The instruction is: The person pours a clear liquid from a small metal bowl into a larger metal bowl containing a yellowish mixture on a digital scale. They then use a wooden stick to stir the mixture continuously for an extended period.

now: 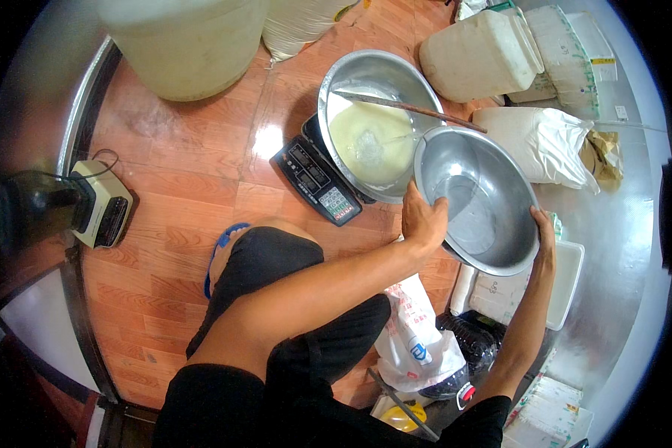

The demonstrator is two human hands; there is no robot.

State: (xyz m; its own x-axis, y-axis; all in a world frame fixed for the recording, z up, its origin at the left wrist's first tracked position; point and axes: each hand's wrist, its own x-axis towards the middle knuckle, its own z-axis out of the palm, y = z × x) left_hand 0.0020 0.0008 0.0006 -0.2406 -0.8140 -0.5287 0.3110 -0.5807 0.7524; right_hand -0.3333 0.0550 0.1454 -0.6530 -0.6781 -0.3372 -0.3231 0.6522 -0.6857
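Both my hands grip a steel bowl (pixel 485 224), tilted toward a larger steel basin (pixel 381 63). My left hand (pixel 424 220) is closed on its near-left rim; my right hand (pixel 543 231) holds its right rim. A thin stream of clear liquid runs from the bowl into pale yellow-cream liquid (pixel 362 157) in the basin, with a ripple where it lands. The basin sits on a black digital scale (pixel 317 183), and a long brown stick (pixel 455 120) lies across it.
Plastic drums (pixel 179 52) (pixel 474 56) and white sacks (pixel 526 145) surround the basin. A blender (pixel 101 205) stands at left. A white bag (pixel 411 328), dark bottles (pixel 470 351) and white tubs (pixel 567 276) lie beside me at lower right, along a metal wall (pixel 627 209).
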